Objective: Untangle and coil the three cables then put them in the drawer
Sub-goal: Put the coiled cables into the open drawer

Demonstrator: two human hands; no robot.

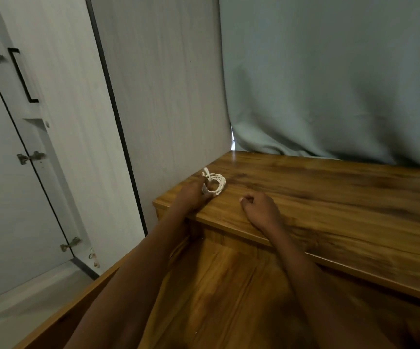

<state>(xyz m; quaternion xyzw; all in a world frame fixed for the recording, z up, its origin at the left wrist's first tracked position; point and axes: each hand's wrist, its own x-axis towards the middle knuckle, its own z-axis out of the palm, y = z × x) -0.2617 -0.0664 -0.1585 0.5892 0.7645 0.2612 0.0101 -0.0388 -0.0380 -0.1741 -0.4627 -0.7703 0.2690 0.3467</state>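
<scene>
A white cable lies coiled in a small ring on the wooden cabinet top, near its left corner. My left hand grips the near side of that coil, fingers curled around its loops. My right hand rests on the top a short way to the right, fingers curled and holding nothing. Below the top's front edge the drawer stands pulled out under my forearms, its wooden bottom showing. No other cable is visible.
A pale wardrobe side panel rises directly left of the cabinet. Its open door with a black handle hangs further left. A grey-green curtain falls behind the top at the back.
</scene>
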